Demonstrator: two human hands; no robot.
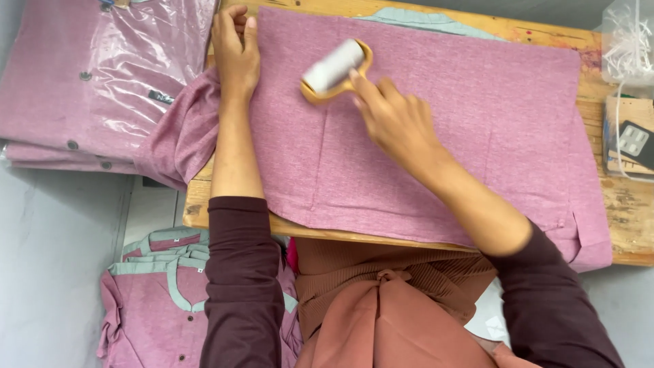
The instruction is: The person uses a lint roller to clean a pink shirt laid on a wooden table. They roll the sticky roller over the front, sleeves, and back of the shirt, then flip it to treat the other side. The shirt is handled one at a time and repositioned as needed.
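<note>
A pink woven shirt with a pale green collar (436, 129) lies spread back-side up across the wooden worktop (623, 218), filling the middle and right of the frame, its collar just showing at the top edge and one sleeve hanging off the worktop's left edge. The right hand (395, 119), left of centre in the upper half, has its grip clamped on the wooden handle of a lint roller with a white sticky roll (335, 68), and the roll rests on the shirt cloth near its upper left corner. The left hand (236, 58), further left near the top, lies flat with fingers together, pressing on the shirt's left edge; it clasps nothing. Both forearms come up from the bottom of the frame in dark maroon sleeves. In the upper left, a stack of folded pink shirts in clear plastic bags (102, 82) sits beside the worktop, close to the hanging sleeve. In the lower left, below the worktop, is a pile of unbagged pink shirts with green collars (153, 286). At the right edge, a clear bag of white plastic fasteners (630, 41) stands above a small dark card (633, 140) on the worktop.
</note>
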